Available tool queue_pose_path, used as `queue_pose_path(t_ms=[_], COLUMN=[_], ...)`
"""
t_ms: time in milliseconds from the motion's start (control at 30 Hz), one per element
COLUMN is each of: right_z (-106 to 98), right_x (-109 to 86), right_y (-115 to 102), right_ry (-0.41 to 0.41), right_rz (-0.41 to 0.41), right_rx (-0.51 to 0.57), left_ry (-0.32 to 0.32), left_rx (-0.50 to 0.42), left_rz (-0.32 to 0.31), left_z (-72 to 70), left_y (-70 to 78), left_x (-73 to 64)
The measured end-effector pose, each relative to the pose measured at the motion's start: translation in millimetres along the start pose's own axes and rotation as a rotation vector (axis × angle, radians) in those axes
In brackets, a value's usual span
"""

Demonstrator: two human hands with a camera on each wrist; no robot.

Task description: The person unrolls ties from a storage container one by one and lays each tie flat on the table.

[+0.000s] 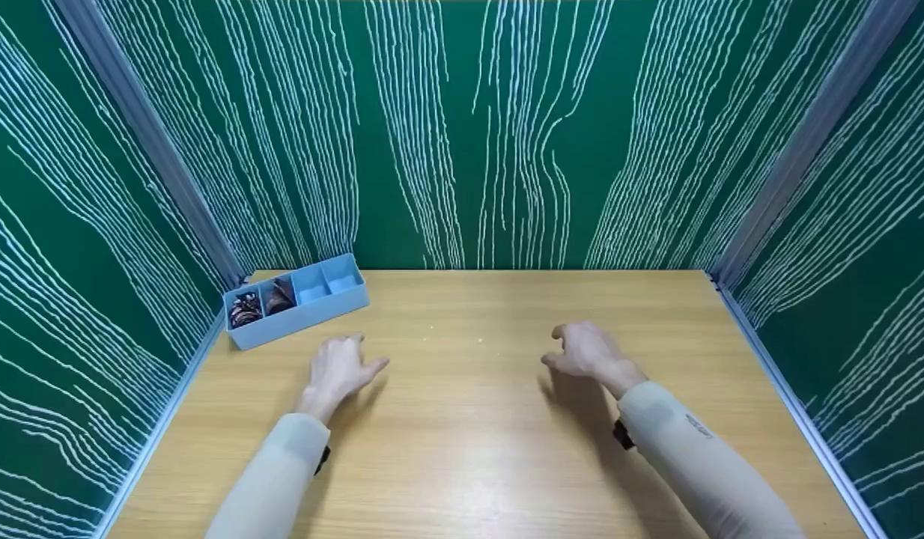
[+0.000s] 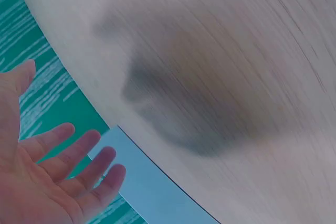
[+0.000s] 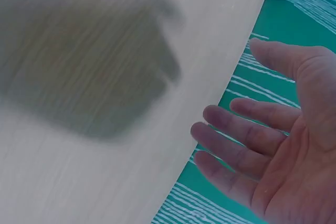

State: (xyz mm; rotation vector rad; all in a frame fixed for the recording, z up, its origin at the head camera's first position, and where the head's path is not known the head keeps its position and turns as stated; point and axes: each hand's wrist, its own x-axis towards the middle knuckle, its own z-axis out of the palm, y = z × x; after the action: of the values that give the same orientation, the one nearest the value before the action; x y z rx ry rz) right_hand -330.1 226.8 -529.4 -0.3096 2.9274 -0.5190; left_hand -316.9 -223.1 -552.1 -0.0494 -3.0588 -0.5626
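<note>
My left hand [image 1: 338, 369] hovers over the left part of the wooden table [image 1: 462, 434], casting a shadow on it. Its fingers are loosely spread and hold nothing, as the left wrist view also shows. Just beyond it lies a light blue divided box [image 1: 301, 316], whose side shows behind the fingers in the left wrist view. Two of its compartments hold dark brown, shiny pieces [image 1: 246, 310] of a kind too small to make out; the other two show bare bottoms. Over the table's right part floats my right hand [image 1: 588, 352], fingers relaxed and slightly bent, with nothing in it.
Green walls [image 1: 462, 150] with white wavy lines enclose the table at the back and both sides. Grey metal posts [image 1: 162, 150] stand at the back corners. A few tiny pale specks [image 1: 480, 340] lie mid-table between the hands.
</note>
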Motion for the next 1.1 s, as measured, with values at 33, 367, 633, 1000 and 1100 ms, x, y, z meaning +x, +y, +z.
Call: queue_pose_path(t_ms=[33, 367, 633, 1000, 1100], right_z=[0, 2, 11, 31, 33], right_x=[1.6, 20.4, 36.1, 57.7, 63.1], right_y=[-3, -38, -76, -123, -131], right_ry=[0.009, 0.023, 0.048, 0.074, 0.086], right_rz=[-0.008, -0.068, -0.072, -0.123, -0.143], right_rx=[0.001, 0.002, 0.017, -0.070, -0.090], left_ry=[0.003, 0.020, 0.042, 0.159, 0.201], left_rx=[-0.005, -0.027, -0.030, 0.005, 0.006], left_rz=[-0.007, -0.084, -0.145, -0.200, -0.229], left_z=[-1.7, -23.2, -38.7, -64.7, -72.6], left_y=[-2.6, -32.5, -63.4, -100.0, -107.2], left_x=[0.4, -1.2, -3.8, 1.6, 7.2])
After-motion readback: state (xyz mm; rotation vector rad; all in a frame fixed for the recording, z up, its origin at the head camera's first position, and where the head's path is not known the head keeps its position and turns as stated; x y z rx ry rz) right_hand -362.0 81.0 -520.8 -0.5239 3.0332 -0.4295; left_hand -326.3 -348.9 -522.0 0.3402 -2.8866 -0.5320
